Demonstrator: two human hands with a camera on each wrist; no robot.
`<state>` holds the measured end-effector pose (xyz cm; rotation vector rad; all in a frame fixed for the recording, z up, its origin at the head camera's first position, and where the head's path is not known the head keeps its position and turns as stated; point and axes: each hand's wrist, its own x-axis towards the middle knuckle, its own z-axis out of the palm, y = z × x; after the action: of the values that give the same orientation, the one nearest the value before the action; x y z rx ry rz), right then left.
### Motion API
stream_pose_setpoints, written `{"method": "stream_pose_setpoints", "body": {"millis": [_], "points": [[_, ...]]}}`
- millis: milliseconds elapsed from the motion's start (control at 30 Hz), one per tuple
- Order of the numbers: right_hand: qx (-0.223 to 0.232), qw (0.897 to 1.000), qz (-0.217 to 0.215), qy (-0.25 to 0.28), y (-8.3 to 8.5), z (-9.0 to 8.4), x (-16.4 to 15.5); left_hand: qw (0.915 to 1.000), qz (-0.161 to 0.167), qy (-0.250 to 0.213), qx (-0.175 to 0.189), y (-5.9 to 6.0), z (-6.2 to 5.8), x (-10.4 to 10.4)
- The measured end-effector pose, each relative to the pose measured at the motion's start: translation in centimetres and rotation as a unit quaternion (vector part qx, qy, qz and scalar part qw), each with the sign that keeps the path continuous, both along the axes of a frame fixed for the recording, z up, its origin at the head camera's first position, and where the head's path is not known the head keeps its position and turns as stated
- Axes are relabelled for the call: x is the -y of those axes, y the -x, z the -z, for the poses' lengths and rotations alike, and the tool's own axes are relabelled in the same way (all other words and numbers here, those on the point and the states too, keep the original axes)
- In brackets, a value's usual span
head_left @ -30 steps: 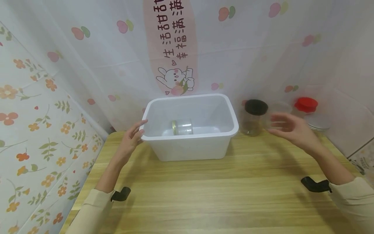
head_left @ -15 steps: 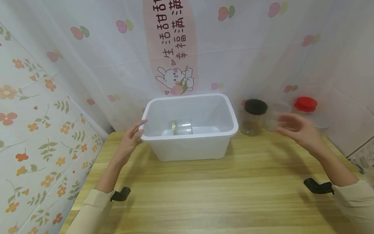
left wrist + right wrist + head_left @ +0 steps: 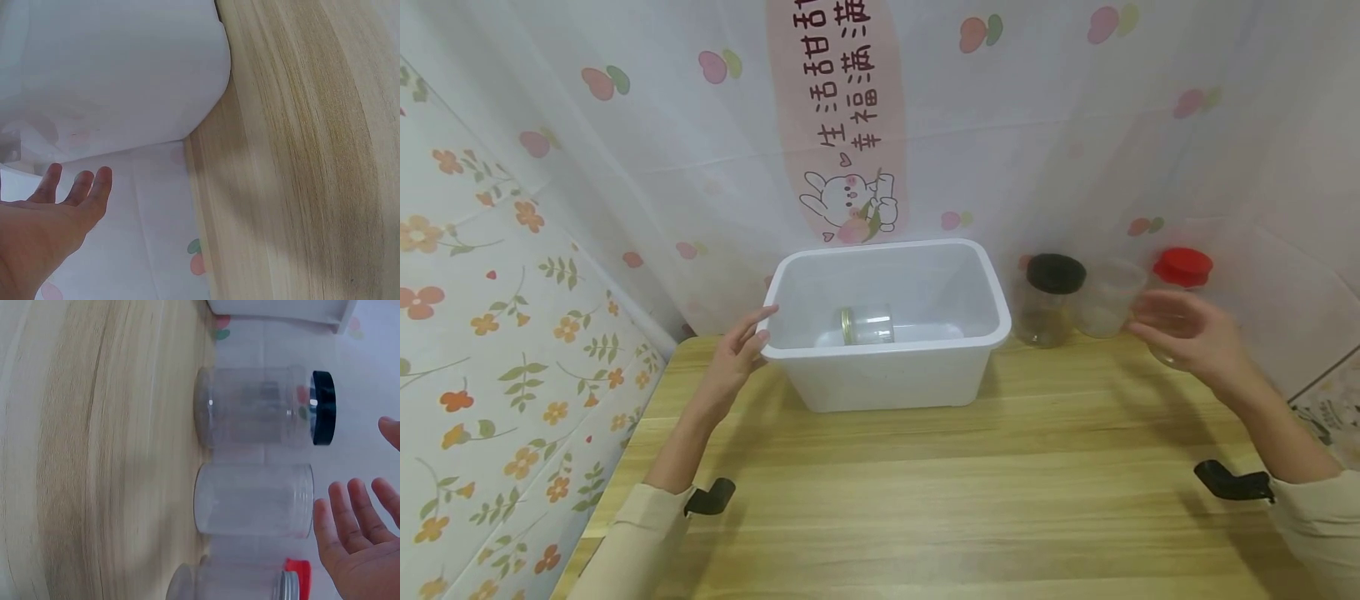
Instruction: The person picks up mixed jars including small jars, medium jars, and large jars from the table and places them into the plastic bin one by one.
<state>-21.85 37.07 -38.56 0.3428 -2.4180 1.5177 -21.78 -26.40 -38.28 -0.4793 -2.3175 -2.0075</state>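
A white plastic tub [image 3: 887, 392] stands at the back of the wooden table [image 3: 925, 500], and a small clear jar with a gold lid [image 3: 867, 326] lies on its side inside. My left hand [image 3: 739, 354] rests with straight fingers against the tub's left rim [image 3: 125, 94]. To the tub's right stand a black-lidded clear jar [image 3: 1051, 300] [image 3: 262, 407], a lidless clear cup [image 3: 1107, 297] [image 3: 253, 500] and a red-lidded jar [image 3: 1182, 268] [image 3: 250, 582]. My right hand [image 3: 1183, 333] [image 3: 356, 540] hovers open in front of the red-lidded jar, holding nothing.
Patterned plastic sheeting [image 3: 625, 167] covers the walls right behind the tub and jars. The floral-papered left wall [image 3: 490, 333] runs along the table's left edge. Bare wooden tabletop stretches in front of the tub.
My right hand has moved rightward, from in front of the lidless cup to in front of the red-lidded jar. The left hand and the tub have stayed put.
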Motion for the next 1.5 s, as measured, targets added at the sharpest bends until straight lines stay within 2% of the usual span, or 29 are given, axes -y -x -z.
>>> {"method": "stream_pose_setpoints", "body": {"millis": [267,433,567,800,967,1200,1500], "points": [[-0.007,1.0,0.021,0.009,-0.5,0.0,-1.1,1.0,0.003,0.001,-0.003,0.1,0.2,0.1],[-0.023,0.997,0.069,0.013,-0.7,-0.2,-1.3,1.0,0.005,-0.001,-0.004,0.0,0.2,0.0],[-0.032,0.993,0.104,0.039,-0.8,-0.3,-1.3,1.0,0.005,-0.001,-0.005,0.0,0.2,0.0],[-0.05,0.981,0.171,0.078,-0.9,-0.5,-1.4,1.0,0.004,-0.003,-0.005,-0.1,0.1,0.0],[-0.028,0.972,0.223,0.072,-1.0,-0.6,-1.5,1.0,0.002,0.0,-0.001,-0.1,0.1,0.0],[0.029,0.954,0.296,0.033,-0.1,0.1,-2.4,1.0,0.003,-0.007,-0.003,-0.1,0.1,0.0],[0.063,0.946,0.317,0.013,1.2,1.3,-3.1,1.0,0.003,-0.002,-0.002,0.0,0.1,0.1]]}}
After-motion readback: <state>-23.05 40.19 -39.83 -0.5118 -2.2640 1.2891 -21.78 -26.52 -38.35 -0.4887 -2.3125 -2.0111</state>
